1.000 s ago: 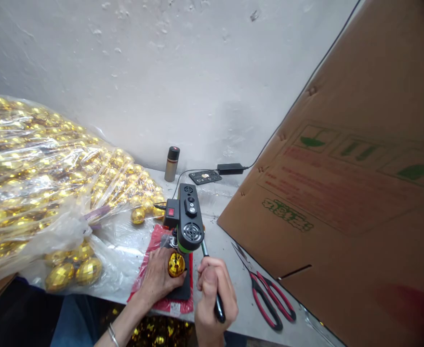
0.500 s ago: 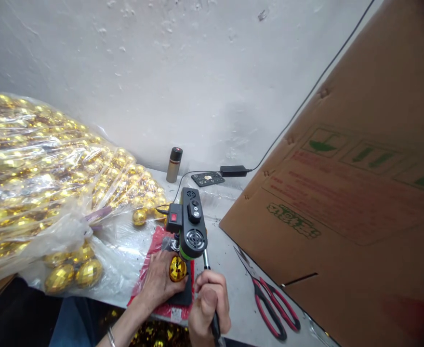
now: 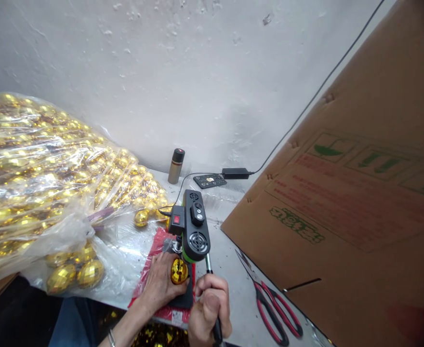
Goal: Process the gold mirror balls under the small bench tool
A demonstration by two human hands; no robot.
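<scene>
Gold faceted ball (image 3: 179, 271): in the person's left grip (image 3: 161, 279), thumb and fingers clamped around its sides, over a black base plate (image 3: 185, 301). Right grip (image 3: 210, 306) wrapped round the black handle (image 3: 218, 332) of a metal rod, to the right of the left grip. Black machine head (image 3: 195, 226) just beyond the left grip; any contact with the ball hidden. Red plastic sheet (image 3: 154, 250) below the left grip, on the grey surface (image 3: 235, 289). Red-and-black scissors (image 3: 270, 308) right of the right grip; cardboard box (image 3: 342, 193) farther right. Clear bag (image 3: 53, 168) of similar balls left of the left grip. Bottle (image 3: 176, 166) upright, well beyond both grips.
</scene>
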